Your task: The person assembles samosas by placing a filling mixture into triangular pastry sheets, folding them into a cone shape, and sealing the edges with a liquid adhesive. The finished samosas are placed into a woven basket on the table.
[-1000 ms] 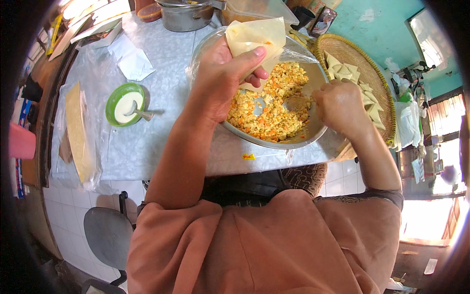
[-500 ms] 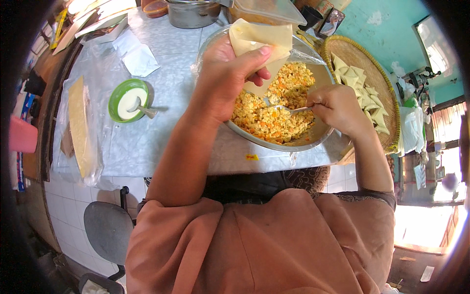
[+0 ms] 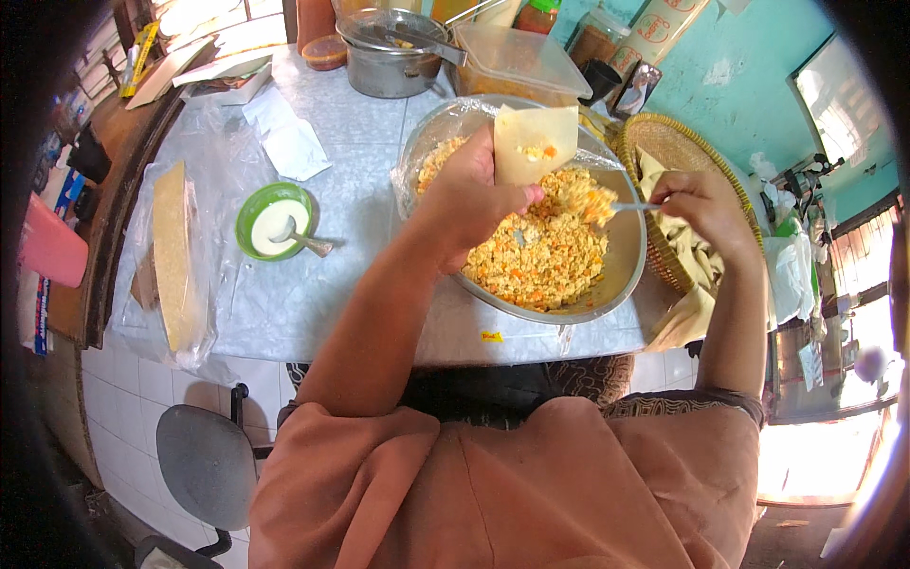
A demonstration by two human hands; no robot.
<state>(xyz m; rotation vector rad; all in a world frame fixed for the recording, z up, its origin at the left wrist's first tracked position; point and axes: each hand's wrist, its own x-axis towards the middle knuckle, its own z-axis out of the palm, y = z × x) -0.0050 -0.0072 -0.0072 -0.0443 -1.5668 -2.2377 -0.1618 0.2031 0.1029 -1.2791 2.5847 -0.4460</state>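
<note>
My left hand (image 3: pixel 476 194) is closed on a pale, thin pastry wrapper (image 3: pixel 536 128), held up over the far part of a large metal bowl (image 3: pixel 626 256). A little chopped filling lies on the wrapper. My right hand (image 3: pixel 706 211) grips the handle of a spoon (image 3: pixel 635 207). Its bowl is heaped with yellow and orange filling and is raised close to the wrapper, at the tip of my left thumb. More crumbly filling (image 3: pixel 540 270) with orange bits covers the bottom of the metal bowl. Clear plastic clings along the far rim.
On the left are a green bowl (image 3: pixel 248 228) of white paste with a spoon in it and a stack of wrappers (image 3: pixel 172 266) in plastic. Folded pastries lie in a woven basket (image 3: pixel 654 248) at right. A pot (image 3: pixel 389 71) and plastic container (image 3: pixel 517 62) stand behind.
The spoon has come up out of the filling with a heaped load, moving toward the wrapper. The wrapper now shows its inner face with bits of filling. The head view has shifted slightly.
</note>
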